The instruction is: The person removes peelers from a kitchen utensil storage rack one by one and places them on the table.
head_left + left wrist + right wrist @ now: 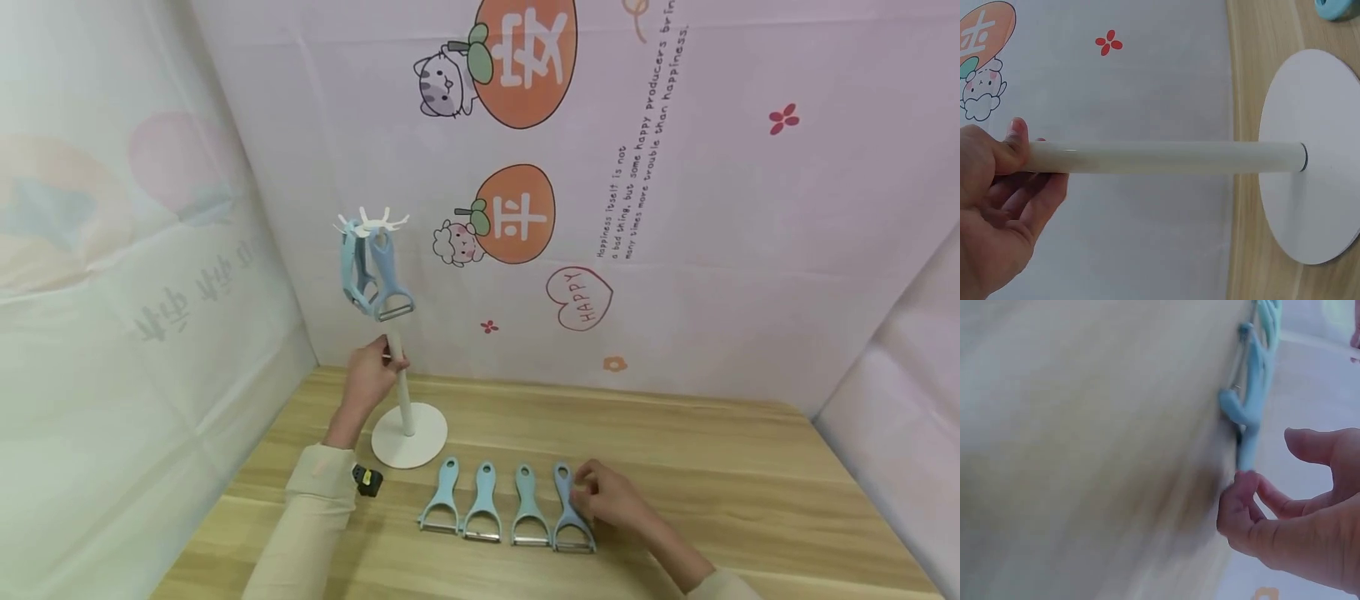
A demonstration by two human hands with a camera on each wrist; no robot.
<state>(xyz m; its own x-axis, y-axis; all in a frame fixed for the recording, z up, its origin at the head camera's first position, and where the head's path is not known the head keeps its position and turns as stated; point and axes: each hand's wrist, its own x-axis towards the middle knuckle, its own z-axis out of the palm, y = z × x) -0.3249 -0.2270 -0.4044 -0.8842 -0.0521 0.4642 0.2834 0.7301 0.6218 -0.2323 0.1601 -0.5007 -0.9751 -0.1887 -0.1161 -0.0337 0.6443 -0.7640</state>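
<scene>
Head view: your right hand point(611, 497) is bent-fingered beside the light-blue, Y-shaped peeler with a metal blade point(566, 502), thumb and fingers apart, clamped on nothing; you cannot tell whether a fingertip touches it. That peeler lies just left of your grip, its handle pointing to the desk's point(712, 450) far edge, blade toward the near edge, so your fingers come at its long axis from the side. Your right hand is clearly the nearer one. Leftward lie three similar blue-green peelers point(486, 492), roughly parallel. Toward the far left corner, your left hand point(371, 375) clasps the pole of the white, round-based stand point(405, 396), whose hooks bear more blue peelers point(385, 267).
</scene>
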